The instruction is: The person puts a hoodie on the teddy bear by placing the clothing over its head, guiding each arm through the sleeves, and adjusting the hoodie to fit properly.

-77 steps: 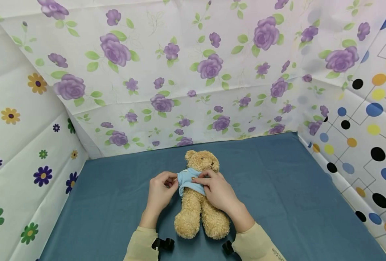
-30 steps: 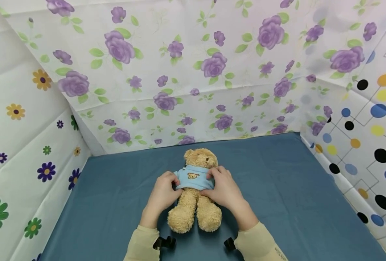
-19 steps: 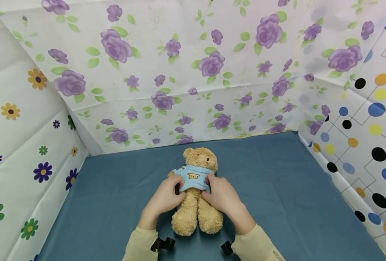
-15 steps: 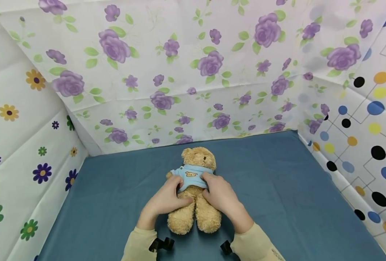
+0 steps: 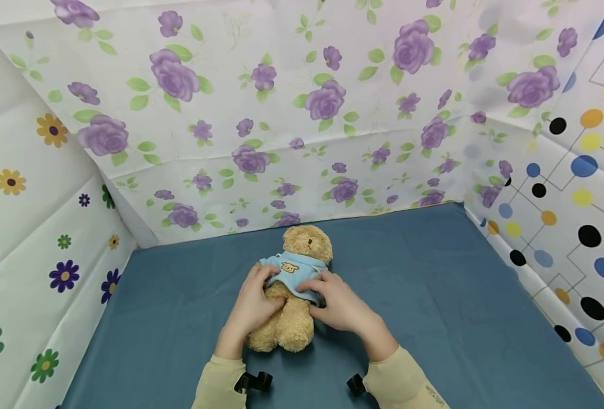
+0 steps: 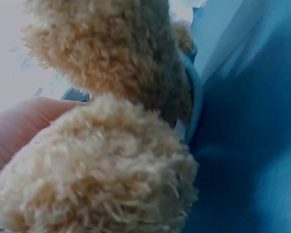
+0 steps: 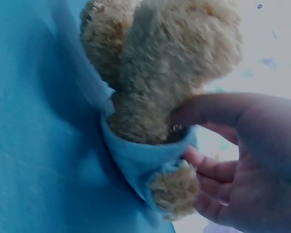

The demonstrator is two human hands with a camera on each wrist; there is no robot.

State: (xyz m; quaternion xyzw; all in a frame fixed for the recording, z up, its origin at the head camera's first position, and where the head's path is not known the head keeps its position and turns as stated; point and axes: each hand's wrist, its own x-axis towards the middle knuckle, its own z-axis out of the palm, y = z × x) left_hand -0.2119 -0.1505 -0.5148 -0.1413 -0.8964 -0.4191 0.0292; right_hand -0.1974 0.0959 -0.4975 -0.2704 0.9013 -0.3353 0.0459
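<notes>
A light-brown plush teddy bear (image 5: 296,325) lies face up on the blue cloth, its legs angled toward the left. It wears a light-blue shirt (image 5: 302,271) with a small bear-face patch. My left hand (image 5: 251,304) grips the bear's side at the hip, fingers on the shirt's lower edge and thumb over the legs. At the opposite side my right hand (image 5: 344,304) pinches the shirt's hem. In the right wrist view the thumb is at the opening against the fur, fingers outside the blue shirt (image 7: 136,158). The left wrist view is mostly filled by a furry foot (image 6: 97,170).
The blue cloth (image 5: 424,318) covers the tabletop around the bear. A purple-flower sheet (image 5: 251,159) hangs behind, with a daisy-print sheet (image 5: 64,275) on the left and a dotted sheet (image 5: 588,236) on the right. Black camera mounts (image 5: 256,382) sit at both wrists.
The bear has turned, its legs swinging left and its head shifting slightly back. Both hands have moved from higher on the shirt to around its hem.
</notes>
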